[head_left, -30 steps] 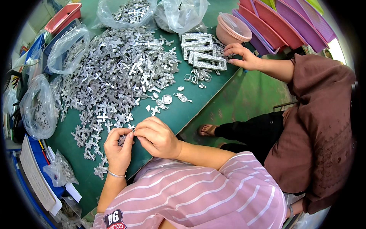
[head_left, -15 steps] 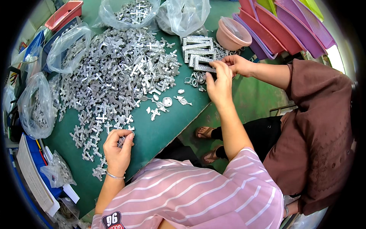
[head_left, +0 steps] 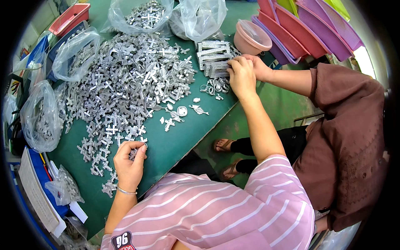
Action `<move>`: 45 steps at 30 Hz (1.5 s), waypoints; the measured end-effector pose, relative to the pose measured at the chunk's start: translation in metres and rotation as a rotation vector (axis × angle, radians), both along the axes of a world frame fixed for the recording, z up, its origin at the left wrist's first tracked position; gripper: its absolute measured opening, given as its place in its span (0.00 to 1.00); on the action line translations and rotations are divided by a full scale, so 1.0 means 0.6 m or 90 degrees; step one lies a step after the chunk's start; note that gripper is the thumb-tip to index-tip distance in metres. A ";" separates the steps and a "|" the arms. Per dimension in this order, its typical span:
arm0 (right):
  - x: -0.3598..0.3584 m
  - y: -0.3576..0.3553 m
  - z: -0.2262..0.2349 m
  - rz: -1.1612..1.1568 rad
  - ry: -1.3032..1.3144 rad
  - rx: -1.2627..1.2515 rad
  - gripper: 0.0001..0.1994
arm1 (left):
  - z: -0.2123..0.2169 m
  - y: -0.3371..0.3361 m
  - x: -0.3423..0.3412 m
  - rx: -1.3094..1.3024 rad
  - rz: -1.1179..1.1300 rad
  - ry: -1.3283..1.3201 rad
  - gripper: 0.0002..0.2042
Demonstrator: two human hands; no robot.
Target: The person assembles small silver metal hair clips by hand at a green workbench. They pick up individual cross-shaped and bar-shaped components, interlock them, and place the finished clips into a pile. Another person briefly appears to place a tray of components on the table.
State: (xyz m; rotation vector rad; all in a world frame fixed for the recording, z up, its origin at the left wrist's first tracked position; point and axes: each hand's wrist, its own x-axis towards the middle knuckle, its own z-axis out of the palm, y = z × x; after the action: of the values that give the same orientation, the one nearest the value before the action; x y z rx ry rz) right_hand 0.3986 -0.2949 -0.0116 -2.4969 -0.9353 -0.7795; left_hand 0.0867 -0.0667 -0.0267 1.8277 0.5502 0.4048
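My left hand (head_left: 130,164) rests at the near edge of the green table (head_left: 162,152), with thumb and forefinger pinched together. Small grey metal bits show within its curl, but what it holds is unclear. Farther right, my right hand (head_left: 242,79) is closed at the right end of several silver rectangular frames (head_left: 217,69); its fingertips are partly hidden. A co-worker's hand (head_left: 261,68) touches or lies just behind it. Metal rings (head_left: 216,85) sit just below the frames. Between my hands lie a fish-skeleton charm (head_left: 198,109) and a round piece (head_left: 182,111).
A big heap of silver cross charms (head_left: 129,79) covers the table's left and middle. Clear plastic bags (head_left: 198,18) stand around it. A pink tub (head_left: 252,37) and stacked coloured baskets (head_left: 287,33) are at the far right. The co-worker in brown (head_left: 346,146) stands at the right.
The tilted rectangular frame at my right hand now lies lower, level with the others. My right hand and the co-worker's hand have shifted slightly. My left hand keeps its place.
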 end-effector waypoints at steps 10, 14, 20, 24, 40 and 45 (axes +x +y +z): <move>-0.004 -0.014 -0.033 0.065 -0.156 0.104 0.06 | 0.006 -0.003 0.002 -0.039 0.032 0.016 0.02; -0.015 -0.013 -0.055 0.080 -0.123 0.118 0.06 | 0.007 -0.003 0.002 -0.035 0.027 0.018 0.02; -0.015 -0.011 -0.028 -0.063 -0.038 0.130 0.19 | 0.004 -0.002 0.002 -0.041 0.031 0.010 0.02; -0.007 -0.007 -0.018 -0.116 0.002 -0.017 0.21 | -0.003 0.001 0.000 -0.018 0.012 0.006 0.02; 0.047 -0.058 -0.034 0.067 -0.047 0.081 0.14 | 0.003 -0.004 0.003 -0.017 0.029 -0.002 0.02; 0.016 -0.055 -0.021 0.091 -0.093 0.129 0.13 | 0.007 -0.003 0.002 -0.032 0.035 0.012 0.02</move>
State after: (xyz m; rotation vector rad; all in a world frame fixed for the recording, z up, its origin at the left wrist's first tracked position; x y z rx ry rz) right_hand 0.4084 -0.3280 -0.0241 -2.1974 -1.0165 -0.9689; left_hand 0.0879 -0.0687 -0.0228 1.7724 0.6195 0.4077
